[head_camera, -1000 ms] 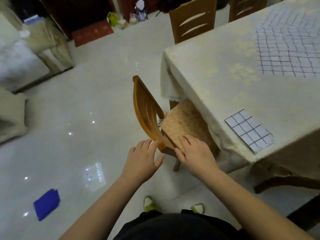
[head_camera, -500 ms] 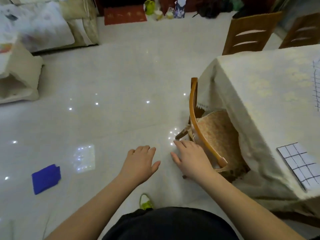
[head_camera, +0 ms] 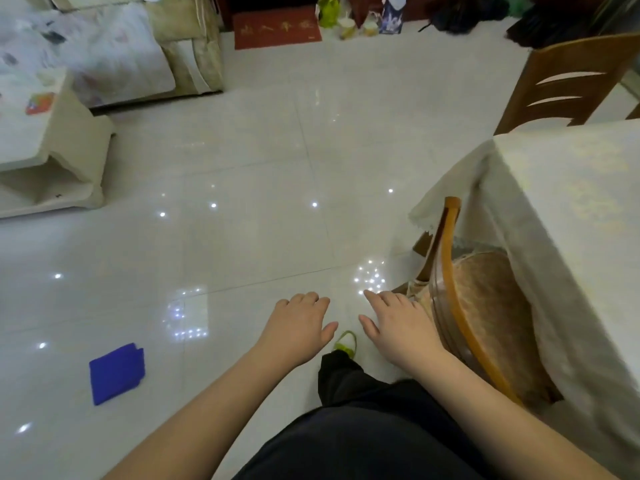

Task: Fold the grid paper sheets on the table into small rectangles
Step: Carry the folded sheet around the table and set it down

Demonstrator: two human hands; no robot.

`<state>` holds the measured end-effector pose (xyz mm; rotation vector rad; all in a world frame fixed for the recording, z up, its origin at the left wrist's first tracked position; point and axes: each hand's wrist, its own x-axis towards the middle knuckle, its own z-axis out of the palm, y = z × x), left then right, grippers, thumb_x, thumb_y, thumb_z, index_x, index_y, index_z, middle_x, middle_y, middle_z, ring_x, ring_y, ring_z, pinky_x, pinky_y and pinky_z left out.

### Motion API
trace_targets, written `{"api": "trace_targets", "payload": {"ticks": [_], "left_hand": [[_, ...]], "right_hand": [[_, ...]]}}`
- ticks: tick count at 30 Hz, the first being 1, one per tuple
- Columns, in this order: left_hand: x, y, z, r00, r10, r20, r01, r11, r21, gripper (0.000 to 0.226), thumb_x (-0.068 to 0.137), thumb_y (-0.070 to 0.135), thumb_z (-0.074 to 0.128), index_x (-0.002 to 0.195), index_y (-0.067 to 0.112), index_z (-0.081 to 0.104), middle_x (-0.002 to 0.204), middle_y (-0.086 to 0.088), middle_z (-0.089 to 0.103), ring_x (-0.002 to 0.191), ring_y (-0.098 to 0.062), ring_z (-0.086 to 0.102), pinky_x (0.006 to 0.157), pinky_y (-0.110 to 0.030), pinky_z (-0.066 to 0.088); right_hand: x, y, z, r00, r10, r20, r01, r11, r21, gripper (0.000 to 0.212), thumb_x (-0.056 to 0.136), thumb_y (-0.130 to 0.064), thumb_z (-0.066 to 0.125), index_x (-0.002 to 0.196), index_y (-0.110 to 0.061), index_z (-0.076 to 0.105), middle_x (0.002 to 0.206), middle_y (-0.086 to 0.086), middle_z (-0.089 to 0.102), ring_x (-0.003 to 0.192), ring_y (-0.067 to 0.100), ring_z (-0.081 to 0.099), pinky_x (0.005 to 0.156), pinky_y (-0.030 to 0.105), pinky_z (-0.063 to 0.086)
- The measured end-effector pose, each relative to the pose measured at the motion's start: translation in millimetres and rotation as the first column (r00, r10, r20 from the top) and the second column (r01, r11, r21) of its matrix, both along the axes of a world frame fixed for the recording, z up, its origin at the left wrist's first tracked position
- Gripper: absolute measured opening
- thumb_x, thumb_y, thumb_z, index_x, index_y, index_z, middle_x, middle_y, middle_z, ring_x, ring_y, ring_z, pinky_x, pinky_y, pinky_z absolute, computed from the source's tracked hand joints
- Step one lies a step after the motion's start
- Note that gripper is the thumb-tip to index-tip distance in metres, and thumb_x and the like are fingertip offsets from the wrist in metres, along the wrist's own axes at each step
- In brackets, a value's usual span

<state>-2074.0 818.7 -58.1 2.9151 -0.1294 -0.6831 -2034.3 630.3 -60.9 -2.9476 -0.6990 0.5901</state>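
**Cream-clothed desk at right, both hands empty**

Pale cloth is covering the desk (head_camera: 571, 209) at the right edge; no grid paper is showing on the part in view. The left hand (head_camera: 298, 327) and right hand (head_camera: 398, 323) are hovering palm-down over the tiled floor (head_camera: 242, 220), fingers relaxed, gripping nothing. The right hand is sitting just beside the wooden chair (head_camera: 460, 306) tucked under the desk. A blue cloth (head_camera: 116, 374) is lying on the floor.

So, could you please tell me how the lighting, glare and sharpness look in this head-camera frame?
Head view: dim, soft indoor light; small bright specular dots and a pale window-like reflection glare off the glossy floor tiles; wide-angle lens bows the table and chair edges; the sofa at top left is smeared and soft; both hands, left hand and right hand, stay fairly sharp.
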Motion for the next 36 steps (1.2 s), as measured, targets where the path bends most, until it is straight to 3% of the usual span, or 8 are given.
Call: {"api": "trace_targets", "payload": {"ticks": [15, 28, 36], "left_hand": [[249, 45, 26, 1.0, -0.015, 0.017, 0.015, 1.0, -0.016, 0.057, 0.099, 0.049, 0.035, 0.147, 0.019, 0.033, 0.147, -0.004, 0.043, 0.132, -0.023, 0.041, 0.105, -0.042, 0.037], [507, 101, 6, 0.984, -0.161, 0.076, 0.166, 0.984, -0.063, 0.055, 0.099, 0.048, 0.035, 0.146, 0.018, 0.035, 0.144, -0.004, 0.044, 0.13, -0.024, 0.042, 0.102, -0.039, 0.037], [673, 99, 15, 0.925, -0.365, 0.108, 0.372, 0.927, -0.052, 0.055, 0.099, 0.049, 0.035, 0.146, 0.02, 0.034, 0.145, -0.003, 0.043, 0.131, -0.023, 0.042, 0.102, -0.037, 0.037]], "right_hand": [[238, 42, 8, 0.997, -0.073, 0.022, 0.072, 0.997, 0.018, 0.055, 0.099, -0.049, 0.031, 0.145, -0.02, 0.033, 0.139, 0.002, 0.05, 0.127, 0.022, 0.047, 0.103, 0.036, 0.038], [457, 87, 0, 0.968, -0.247, 0.03, 0.249, 0.965, -0.077, 0.054, 0.099, -0.049, 0.03, 0.144, -0.022, 0.035, 0.14, -0.001, 0.05, 0.127, 0.02, 0.046, 0.103, 0.035, 0.037], [577, 77, 28, 0.893, -0.446, 0.065, 0.449, 0.893, -0.044, 0.054, 0.1, -0.049, 0.026, 0.147, -0.022, 0.029, 0.147, -0.001, 0.043, 0.134, 0.019, 0.039, 0.108, 0.034, 0.031]]}}
